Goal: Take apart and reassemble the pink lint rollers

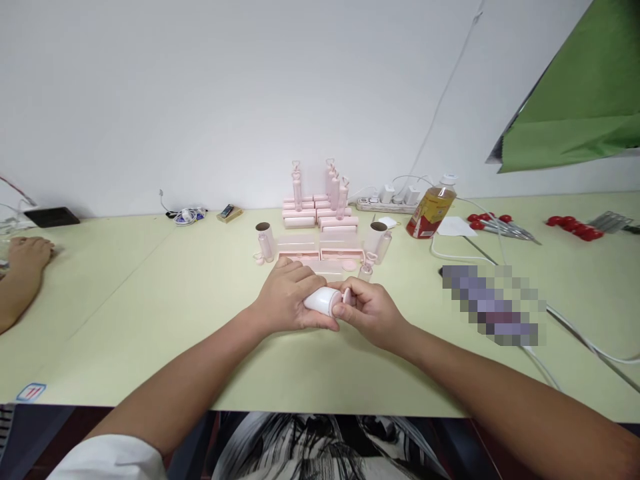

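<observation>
A white sticky-paper roll (319, 300), like that of a lint roller, lies sideways between my hands above the table's middle. My left hand (286, 293) is wrapped round its left part. At the right end, my right hand (375, 313) pinches a small pale pink end piece (347, 297), whose inner side my fingers hide. Just beyond my hands are open pink cases (343, 254) and a clear cover (327, 269). Two upright rolls with brown cores, one on the left (264, 232) and one on the right (376, 235), flank the cases, with small clear-and-pink handles beside them.
Stacked pink cases (337, 223) and several upright pink handles (298, 190) stand by the wall. To the right are a drink bottle (431, 210), a power strip (385, 205), red-handled tools (500, 227), cables and a blurred item (490, 307). Another person's hand (30, 253) rests far left.
</observation>
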### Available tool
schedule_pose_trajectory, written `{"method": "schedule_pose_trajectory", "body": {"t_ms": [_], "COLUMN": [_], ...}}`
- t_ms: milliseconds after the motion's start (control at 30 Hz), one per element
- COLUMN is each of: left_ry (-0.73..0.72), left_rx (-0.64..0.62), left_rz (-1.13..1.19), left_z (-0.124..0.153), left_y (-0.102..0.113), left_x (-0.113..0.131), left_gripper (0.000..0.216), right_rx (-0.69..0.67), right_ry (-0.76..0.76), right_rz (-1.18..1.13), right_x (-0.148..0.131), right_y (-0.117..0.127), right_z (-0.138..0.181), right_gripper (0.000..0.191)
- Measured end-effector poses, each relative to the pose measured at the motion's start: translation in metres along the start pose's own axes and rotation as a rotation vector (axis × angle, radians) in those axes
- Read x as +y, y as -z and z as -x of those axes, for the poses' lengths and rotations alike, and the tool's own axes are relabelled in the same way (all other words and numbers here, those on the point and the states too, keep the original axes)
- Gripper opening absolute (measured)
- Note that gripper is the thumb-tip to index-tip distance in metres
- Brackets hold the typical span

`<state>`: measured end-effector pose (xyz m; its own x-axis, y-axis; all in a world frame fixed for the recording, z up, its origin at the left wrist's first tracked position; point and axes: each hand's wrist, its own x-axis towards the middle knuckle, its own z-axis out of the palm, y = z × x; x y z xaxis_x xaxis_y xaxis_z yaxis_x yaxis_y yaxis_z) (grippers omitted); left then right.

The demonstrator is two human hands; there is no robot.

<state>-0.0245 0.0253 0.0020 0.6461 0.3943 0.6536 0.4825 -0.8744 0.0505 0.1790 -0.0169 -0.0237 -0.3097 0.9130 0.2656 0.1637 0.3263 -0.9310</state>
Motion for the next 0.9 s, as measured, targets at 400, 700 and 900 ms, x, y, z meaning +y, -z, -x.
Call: {"method": "schedule_pose_trajectory", "body": {"t_ms": [400,700,900], "left_ry": [0.106,0.513,0.939], "left_rx": [-0.084,0.076,0.182], "left_rz": [-0.099,0.429,1.068], "left_z": [0.005,0.010,0.005], "left_y": [-0.006,-0.001,-0.010], "left_x": [0.000,-0.003,-0.006], "left_gripper": [0.054,0.044,0.047], "right_rx": [0.008,0.461,0.416], "right_ry": [-0.038,0.337,0.096], "right_rz": [-0.052,0.251,0.638], "right_x": [0.009,-0.018,-0.022], "right_y": [-0.003,0.027,0.065], "right_z": [0.000,0.002,-0.017], "right_gripper": [0.042,0.025,0.033]}}
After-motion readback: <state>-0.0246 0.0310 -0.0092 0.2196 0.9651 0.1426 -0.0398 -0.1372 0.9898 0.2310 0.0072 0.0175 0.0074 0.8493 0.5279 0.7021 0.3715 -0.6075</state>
